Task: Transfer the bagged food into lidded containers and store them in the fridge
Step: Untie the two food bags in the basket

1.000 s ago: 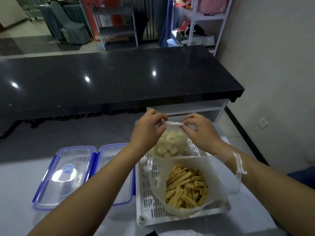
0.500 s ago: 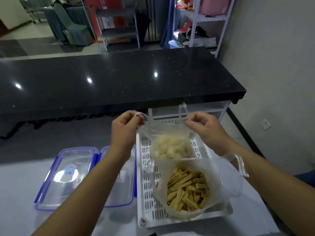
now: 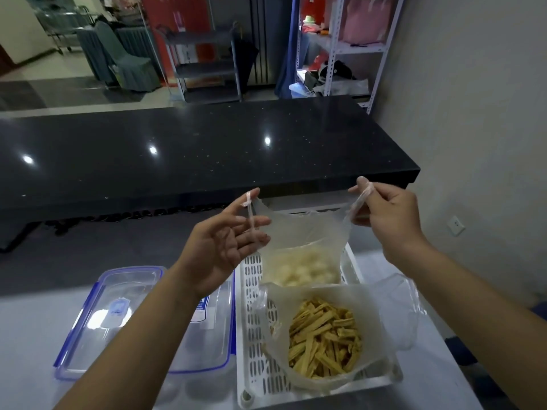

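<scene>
A clear bag of pale white food lumps (image 3: 302, 261) stands in the far end of a white slotted basket (image 3: 251, 335). My left hand (image 3: 225, 247) has one bag handle looped over its spread fingers. My right hand (image 3: 384, 214) pinches the other handle, and the bag mouth is stretched wide between them. In front of it, an open clear bag of yellow-brown strips (image 3: 322, 341) fills the near end of the basket. Left of the basket lie two clear containers with blue-edged lids: one lidded container (image 3: 112, 315) in full view, the second container (image 3: 207, 321) partly hidden by my left forearm.
The basket and containers rest on a pale grey worktop (image 3: 29, 350). A long black counter (image 3: 192, 155) runs across behind it. A wall with a socket (image 3: 457, 225) is at the right. Metal shelving (image 3: 340, 48) and a trolley (image 3: 207, 63) stand far back.
The knot at the top of the white-food bag has come undone. My hands moved apart and up, pulling the two handles outward and spreading the bag mouth.
</scene>
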